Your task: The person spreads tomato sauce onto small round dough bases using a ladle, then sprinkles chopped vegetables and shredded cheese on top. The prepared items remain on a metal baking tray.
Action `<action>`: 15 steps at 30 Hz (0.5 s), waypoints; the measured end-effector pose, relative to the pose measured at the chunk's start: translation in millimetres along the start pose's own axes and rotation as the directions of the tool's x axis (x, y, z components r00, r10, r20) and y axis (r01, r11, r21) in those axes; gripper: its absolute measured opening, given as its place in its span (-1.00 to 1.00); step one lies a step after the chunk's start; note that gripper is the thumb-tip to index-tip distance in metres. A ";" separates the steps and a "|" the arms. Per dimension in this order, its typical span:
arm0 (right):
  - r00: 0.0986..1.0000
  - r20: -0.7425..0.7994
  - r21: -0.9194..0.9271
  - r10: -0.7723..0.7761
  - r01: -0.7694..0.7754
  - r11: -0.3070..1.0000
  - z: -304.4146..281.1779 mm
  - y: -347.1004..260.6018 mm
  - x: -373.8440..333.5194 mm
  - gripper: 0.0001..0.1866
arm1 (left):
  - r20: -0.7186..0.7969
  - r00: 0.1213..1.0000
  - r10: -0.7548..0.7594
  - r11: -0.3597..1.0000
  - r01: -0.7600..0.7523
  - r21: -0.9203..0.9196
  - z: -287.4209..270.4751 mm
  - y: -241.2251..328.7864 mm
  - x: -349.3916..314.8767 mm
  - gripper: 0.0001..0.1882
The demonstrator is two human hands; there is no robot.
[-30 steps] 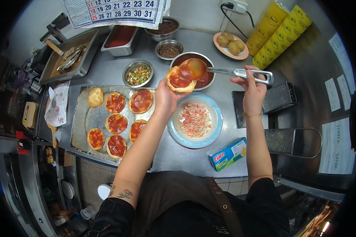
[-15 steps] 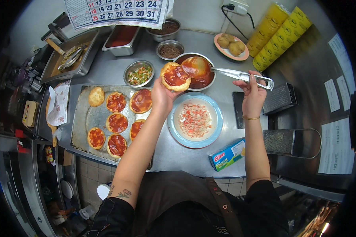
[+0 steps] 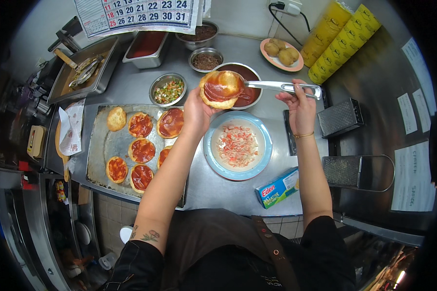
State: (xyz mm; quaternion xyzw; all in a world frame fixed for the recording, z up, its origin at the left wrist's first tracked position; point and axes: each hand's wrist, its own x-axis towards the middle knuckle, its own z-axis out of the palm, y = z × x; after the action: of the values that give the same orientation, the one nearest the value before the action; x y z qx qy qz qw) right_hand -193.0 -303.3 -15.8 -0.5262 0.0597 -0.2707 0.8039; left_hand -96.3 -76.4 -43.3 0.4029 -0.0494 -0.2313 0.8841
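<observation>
My left hand [image 3: 197,112] is closed round the edge of a small round bread crust [image 3: 208,99], held up with red sauce on its top. My right hand [image 3: 298,109] grips the handle of a large metal serving spoon [image 3: 272,86]. The spoon's sauce-coated bowl lies over the crust; whether it touches cannot be told. Just behind them is a metal bowl [image 3: 256,100] of red sauce, partly hidden. To the left, a metal baking tray [image 3: 117,145] carries several sauced crusts [image 3: 142,150] and one plain crust [image 3: 116,119]. My left forearm hides part of the tray.
A blue-rimmed plate [image 3: 211,162] of shredded pink-white pieces stands in front, beside a blue box [image 3: 277,188]. Behind are bowls of chopped vegetables [image 3: 170,91] and dark minced filling [image 3: 205,61], a sauce pan [image 3: 145,61] and a potato plate [image 3: 297,67]. Graters [image 3: 341,119] stand right.
The spoon has moved left from above the sauce bowl onto or just over the crust, my right hand shifting left with it. The crust in my left hand stays nearly in place.
</observation>
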 end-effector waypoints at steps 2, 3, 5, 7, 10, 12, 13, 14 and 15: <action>1.000 0.010 -0.014 0.016 -0.016 1.000 -1.1 -1.4 4.6 -0.76 | 0.015 0.999 -0.040 0.999 0.040 0.024 1.4 4.8 1.6 -0.53; 0.999 0.027 -0.028 0.019 -0.018 0.999 -1.7 -4.3 6.9 -0.76 | 0.022 0.998 -0.052 0.998 0.051 0.038 0.8 7.8 3.1 -0.53; 0.997 0.071 -0.048 0.032 -0.028 0.998 -3.2 -8.9 11.3 -0.76 | 0.018 0.996 -0.089 0.994 0.088 0.069 -0.1 14.5 5.5 -0.54; 0.991 0.126 -0.060 0.051 -0.044 0.997 -5.7 -11.9 15.4 -0.76 | -0.006 0.990 -0.138 0.985 0.138 0.102 -1.8 21.1 7.6 -0.54; 0.990 0.140 -0.067 0.033 -0.024 0.998 -12.2 -15.9 20.5 -0.76 | -0.051 0.988 -0.145 0.980 0.151 0.129 -7.9 23.5 12.2 -0.55; 0.991 0.132 -0.083 0.015 -0.004 0.997 -13.2 -21.2 20.1 -0.77 | -0.059 0.989 -0.135 0.981 0.141 0.130 -6.1 25.2 10.5 -0.55; 0.992 0.128 -0.092 0.006 0.006 0.996 -13.6 -23.6 20.0 -0.78 | -0.063 0.990 -0.129 0.982 0.137 0.131 -5.5 25.6 9.7 -0.55; 0.990 0.139 -0.095 -0.012 0.025 0.995 -14.7 -24.8 20.1 -0.78 | -0.060 0.990 -0.126 0.983 0.133 0.127 -6.2 25.3 9.0 -0.55; 0.988 0.150 -0.099 -0.029 0.044 0.994 -16.0 -25.8 20.0 -0.78 | -0.058 0.991 -0.123 0.984 0.129 0.123 -7.2 25.1 8.5 -0.55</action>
State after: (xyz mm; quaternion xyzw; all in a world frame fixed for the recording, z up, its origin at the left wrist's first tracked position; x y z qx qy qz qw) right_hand -191.7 -334.1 3.6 -0.5863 0.0039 -0.2420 0.7731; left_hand -77.5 -61.0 -30.5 0.4661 -0.0164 -0.2730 0.8414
